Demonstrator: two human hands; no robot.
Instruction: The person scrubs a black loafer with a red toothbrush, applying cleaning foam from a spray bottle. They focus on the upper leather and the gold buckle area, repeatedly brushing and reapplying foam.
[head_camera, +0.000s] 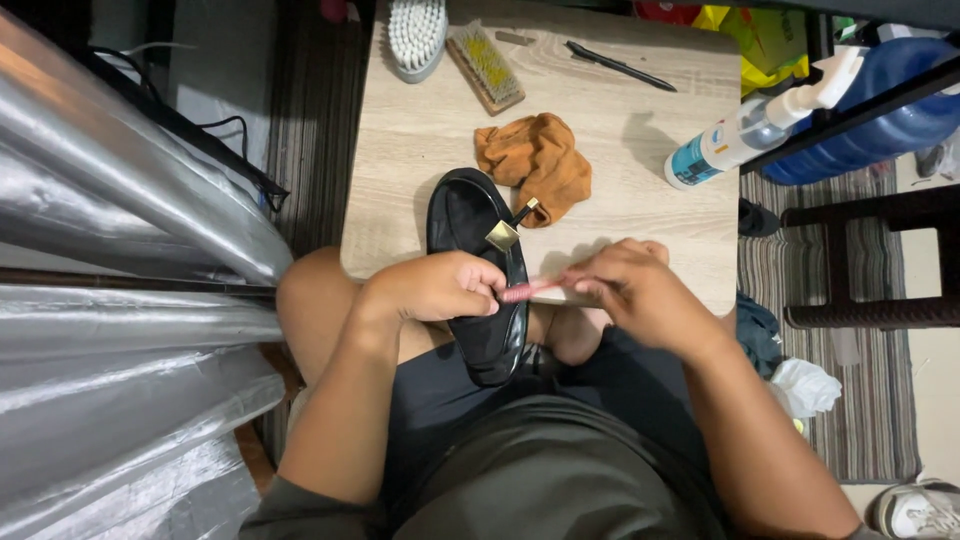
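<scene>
A: Sandal (478, 262), black and glossy, lies on the near edge of the surface (640, 120) and over the lap; left hand (438, 287) is clamped on it, right hand (630, 290) pinches a thin pink tool (527, 290).

B: Best to brace the sole and work in short strokes. The tool's tip is hidden behind the left hand's fingers, and the strap is hard to make out

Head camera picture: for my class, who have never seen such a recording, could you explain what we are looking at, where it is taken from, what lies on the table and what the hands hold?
The one picture comes from a camera worn on a seated person's head, looking down. The left hand steadies a glossy black sandal with a gold buckle, lying half on the wooden table. Both hands pinch a thin pink strip, the right hand at its other end. On the table lie an orange cloth, two scrubbing brushes, a black pen and a spray bottle.
</scene>
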